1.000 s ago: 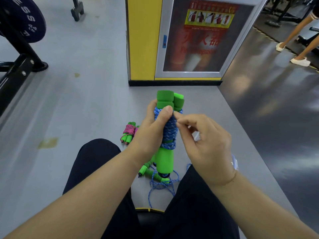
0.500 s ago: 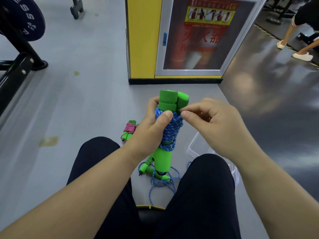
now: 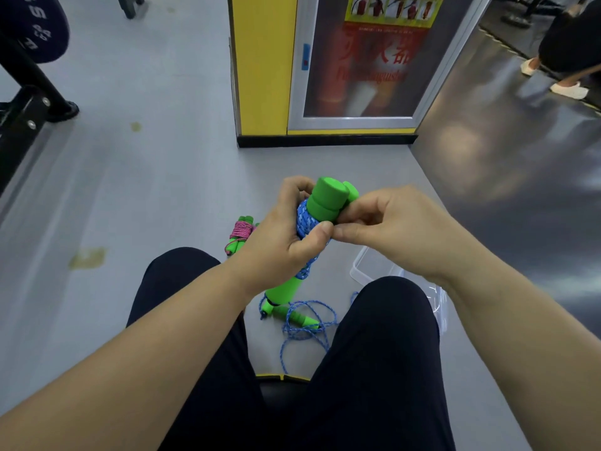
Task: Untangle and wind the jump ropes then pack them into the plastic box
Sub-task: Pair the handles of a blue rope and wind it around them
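My left hand (image 3: pixel 279 245) grips a pair of green foam handles (image 3: pixel 327 201) with blue rope (image 3: pixel 307 224) wound tightly round them, held above my knees. My right hand (image 3: pixel 383 227) pinches the blue rope beside my left thumb, fingers curled against the handles. On the floor between my legs lies a second blue jump rope (image 3: pixel 309 323) in a loose tangle with its green handles. A pink rope wound on green handles (image 3: pixel 240 234) lies on the floor behind my left hand. The clear plastic box (image 3: pixel 370 268) stands by my right knee, partly hidden.
A yellow pillar with a glass-fronted fire extinguisher cabinet (image 3: pixel 357 66) stands straight ahead. Black gym equipment (image 3: pixel 29 102) with a weight plate is at the far left. A person (image 3: pixel 566 60) walks at the upper right on darker flooring.
My right hand has come back from the handle tops down to the rope beside my left thumb. The wound bundle has tilted slightly to the right.
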Available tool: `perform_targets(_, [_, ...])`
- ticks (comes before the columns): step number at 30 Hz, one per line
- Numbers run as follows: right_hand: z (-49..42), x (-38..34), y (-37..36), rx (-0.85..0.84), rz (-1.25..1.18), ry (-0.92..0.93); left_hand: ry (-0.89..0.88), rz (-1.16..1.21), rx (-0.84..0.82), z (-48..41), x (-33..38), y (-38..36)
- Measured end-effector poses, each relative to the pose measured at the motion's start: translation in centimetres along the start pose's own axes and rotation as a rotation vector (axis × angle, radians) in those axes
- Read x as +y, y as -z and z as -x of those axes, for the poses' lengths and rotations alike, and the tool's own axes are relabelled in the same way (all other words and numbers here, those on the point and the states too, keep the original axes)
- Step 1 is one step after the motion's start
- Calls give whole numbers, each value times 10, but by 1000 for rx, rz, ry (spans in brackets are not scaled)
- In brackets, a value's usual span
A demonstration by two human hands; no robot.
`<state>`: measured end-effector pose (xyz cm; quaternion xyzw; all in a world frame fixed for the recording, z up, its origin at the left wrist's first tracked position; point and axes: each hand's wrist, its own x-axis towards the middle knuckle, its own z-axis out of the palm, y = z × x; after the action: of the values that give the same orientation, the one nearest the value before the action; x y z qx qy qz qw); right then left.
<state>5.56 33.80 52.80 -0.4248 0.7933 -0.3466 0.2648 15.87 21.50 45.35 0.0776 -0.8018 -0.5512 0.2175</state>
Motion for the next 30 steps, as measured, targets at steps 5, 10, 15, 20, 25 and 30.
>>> perform_targets(5, [-1,4,-3,-9,-201,-44,24,-30,10,0,3,1])
perform_targets(10, [-3,8,-11,128,-278,-17,103,-26,68,-5,9,-2])
perform_targets(15, [2,7,-11,316,13,198,177,-53,-20,-7,13,1])
perform_targets(20, [7,6,-7,371,390,389,296,-88,-257,-12,20,13])
perform_targets(25, [2,9,1,309,690,516,433,-294,-414,-18,29,15])
perform_targets(30, [-19,12,10,186,367,362,584,52,-341,-26,29,18])
